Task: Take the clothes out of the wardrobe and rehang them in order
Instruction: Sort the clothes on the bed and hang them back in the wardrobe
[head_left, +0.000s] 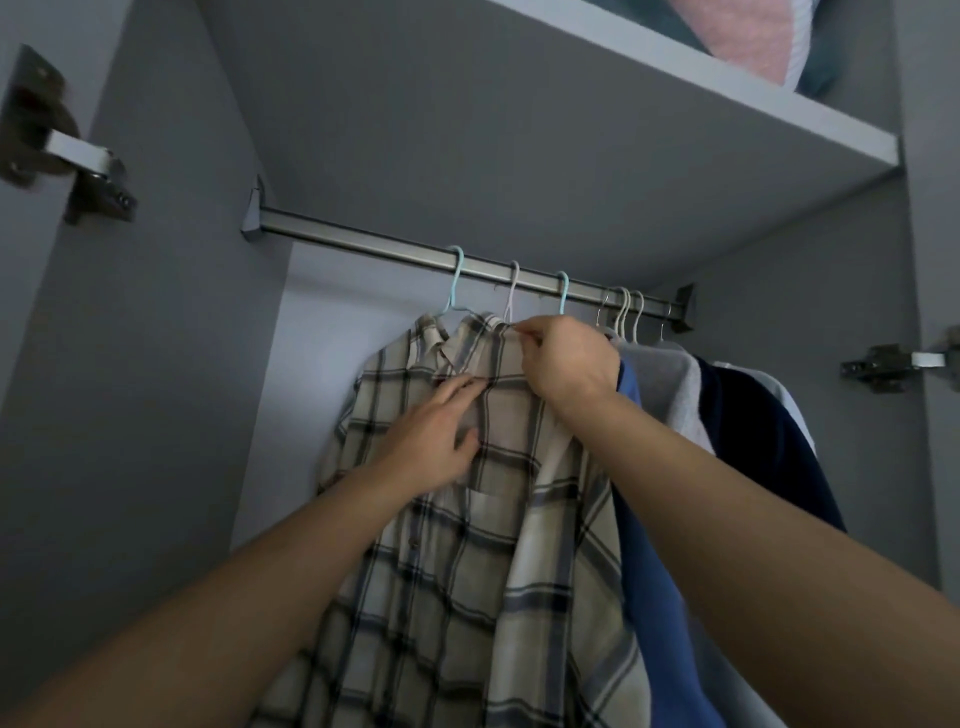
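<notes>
The right hand (563, 358) is raised to the neck of a plaid shirt (467, 545), its fingertips pinching the collar just below a white hanger hook (513, 291), most likely to square the fabric on the hanger or to steady it before it is lifted off. The left hand (431, 436) lies flat on the shirt's chest with fingers nearly straight, pressing the front panel, which seems meant to keep the cloth from swinging or bunching. Both forearms reach up and forward from the lower corners of the view, the right wrist bent over the collar, the left angled inward. The shirt hangs from the metal rail (415, 254), leftmost among the clothes, flanked by two pale blue hanger hooks (456, 280). Beside it to the right hang a blue garment (654, 597), a grey one (670, 384) and a dark navy one (753, 431). Above, a shelf (675, 93) holds folded bedding (753, 36).
</notes>
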